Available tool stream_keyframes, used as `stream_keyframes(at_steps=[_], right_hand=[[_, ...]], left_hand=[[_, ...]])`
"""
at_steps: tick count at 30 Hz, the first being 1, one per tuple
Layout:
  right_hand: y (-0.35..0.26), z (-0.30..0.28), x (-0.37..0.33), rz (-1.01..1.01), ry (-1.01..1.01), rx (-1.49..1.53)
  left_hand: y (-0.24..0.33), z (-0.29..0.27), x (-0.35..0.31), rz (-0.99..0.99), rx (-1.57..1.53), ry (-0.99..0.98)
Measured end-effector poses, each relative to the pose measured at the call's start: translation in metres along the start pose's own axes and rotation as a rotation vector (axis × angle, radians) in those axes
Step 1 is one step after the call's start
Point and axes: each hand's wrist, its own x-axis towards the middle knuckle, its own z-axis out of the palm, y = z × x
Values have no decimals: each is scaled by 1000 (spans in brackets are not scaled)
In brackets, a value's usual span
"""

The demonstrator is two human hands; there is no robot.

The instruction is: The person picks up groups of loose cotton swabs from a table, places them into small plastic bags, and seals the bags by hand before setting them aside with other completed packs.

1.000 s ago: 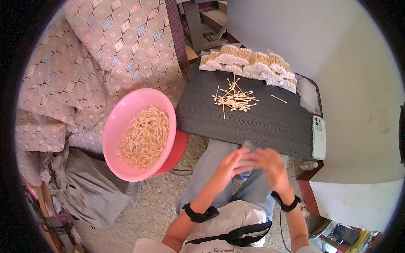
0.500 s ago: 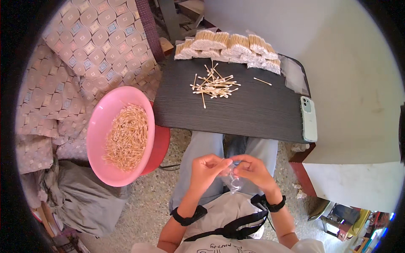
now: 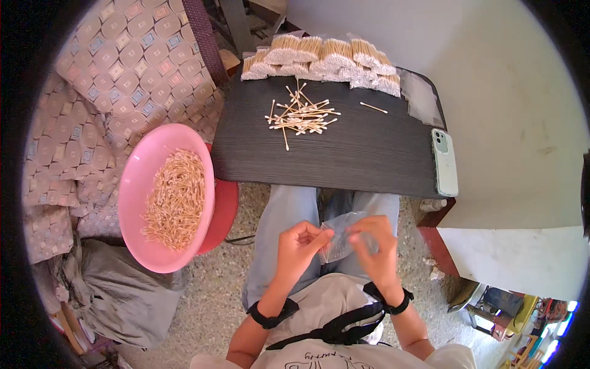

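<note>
Above my lap, my left hand (image 3: 302,242) pinches the edge of a small clear plastic bag (image 3: 337,245) between thumb and fingertips. The bag looks spread out and nothing shows inside it. At its right side is my right hand (image 3: 373,246), its fingers bent but apart and somewhat blurred; whether a fingertip touches the bag is hard to see. Beyond the hands, a loose heap of cotton swabs (image 3: 302,117) lies on the black tabletop (image 3: 344,160). One more swab (image 3: 373,107) lies by itself to the right.
Packed bags of cotton swabs (image 3: 326,58) are stacked along the table's far edge. Flat clear bags (image 3: 424,101) and a pale phone (image 3: 444,162) lie at the right. Left of the table, a pink basin (image 3: 134,203) of loose swabs stands on a red stool (image 3: 224,212). A wall (image 3: 504,123) rises at right.
The bag, crumpled between both hands before, now hangs wider. My right hand has shifted slightly right and its fingers have loosened; my left hand keeps its pinch. The view has tilted slightly.
</note>
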Motion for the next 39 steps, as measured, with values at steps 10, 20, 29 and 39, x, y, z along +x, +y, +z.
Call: stream_keyframes(at_steps=[10,20,29,39], right_hand=[[-10,13,-18,75,-167,184],[-9,15,-25,111,39,90],[-10,26,-24,26,70,126],[-8,27,-23,-93,141,-2]], left_hand=[[9,14,-8,368,473,56],[1,15,-15,356,705,111],[-11,21,-21,699,753,198],[-2,27,-10,726,904,229]])
